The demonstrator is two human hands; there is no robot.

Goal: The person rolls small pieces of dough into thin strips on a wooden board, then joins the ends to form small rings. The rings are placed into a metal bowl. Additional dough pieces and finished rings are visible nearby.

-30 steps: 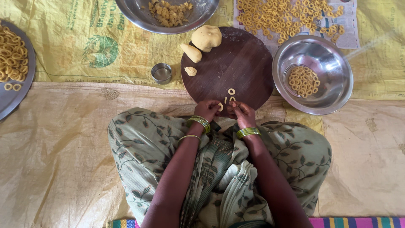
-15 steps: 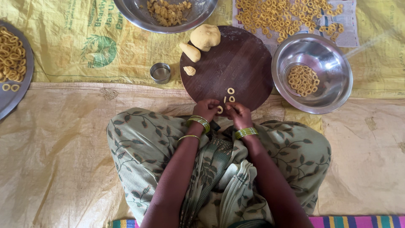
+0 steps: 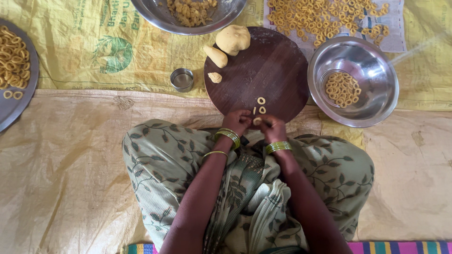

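At the lower edge of the round dark wooden board (image 3: 263, 75), left hand (image 3: 237, 122) and right hand (image 3: 274, 128) pinch a small pale dough ring (image 3: 257, 121); joining its ends wants gentle, even pressure.

left hand (image 3: 237, 122) and right hand (image 3: 273, 128) pinch a dough piece (image 3: 257, 121) (pale yellow) at the round wooden board (image 3: 278, 70) edge.

a small steel cup (image 3: 181, 79) left of centre, a steel bowl (image 3: 354, 80) of fried rings upper right, a ring-filled tray (image 3: 14, 77) at the left edge
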